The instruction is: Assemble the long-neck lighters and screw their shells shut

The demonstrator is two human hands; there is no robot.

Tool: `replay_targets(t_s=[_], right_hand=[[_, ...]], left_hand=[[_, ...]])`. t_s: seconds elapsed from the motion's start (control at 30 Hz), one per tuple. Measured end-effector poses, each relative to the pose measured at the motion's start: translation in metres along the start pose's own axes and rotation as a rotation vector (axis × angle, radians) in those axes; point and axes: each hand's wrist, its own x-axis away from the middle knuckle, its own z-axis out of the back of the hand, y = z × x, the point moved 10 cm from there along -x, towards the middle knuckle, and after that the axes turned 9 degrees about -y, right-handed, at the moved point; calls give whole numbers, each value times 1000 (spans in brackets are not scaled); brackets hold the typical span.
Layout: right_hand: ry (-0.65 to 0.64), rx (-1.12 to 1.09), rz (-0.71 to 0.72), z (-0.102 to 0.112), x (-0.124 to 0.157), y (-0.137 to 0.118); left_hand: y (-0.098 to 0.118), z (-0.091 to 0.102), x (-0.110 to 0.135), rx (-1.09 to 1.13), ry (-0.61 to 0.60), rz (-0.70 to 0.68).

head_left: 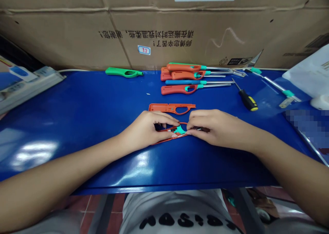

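Blue tabletop (pixel 87 107); orange lighter shell (pixel 183 124) crosswise, nose rightward, gripped by left hand (pixel 147 129), right hand (pixel 213 127).

Left hand (pixel 147 129): bare, at centre of frame.
Right hand (pixel 214 127): bare, just right of centre.
Left forearm (pixel 77 168): bare along whole visible length, out to lower left corner.
Right forearm (pixel 288 165): bare likewise, out to lower right edge.
Shirt (pixel 177 206): white fabric, bold rounded black lettering, cut off by bottom edge.
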Motion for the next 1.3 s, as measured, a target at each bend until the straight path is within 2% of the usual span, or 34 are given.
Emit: replay_targets(t_s=[0.23,0.57,0.8,1.1,1.3], right_hand=[[-30,83,25,-3,2,-6],[-58,87,3,-5,1,-6],[9,0,74,0,2,-3],[-41,76,29,-4,-1,-5],[47,-51,37,4,2,-1]], left_hand=[[-1,-2,-1,48,-20,-4],[1,-2,0,8,28,-8],[-2,-2,0,60,7,-12],[10,-2,2,-27,56,-108],[10,0,1,1,42,-125]])
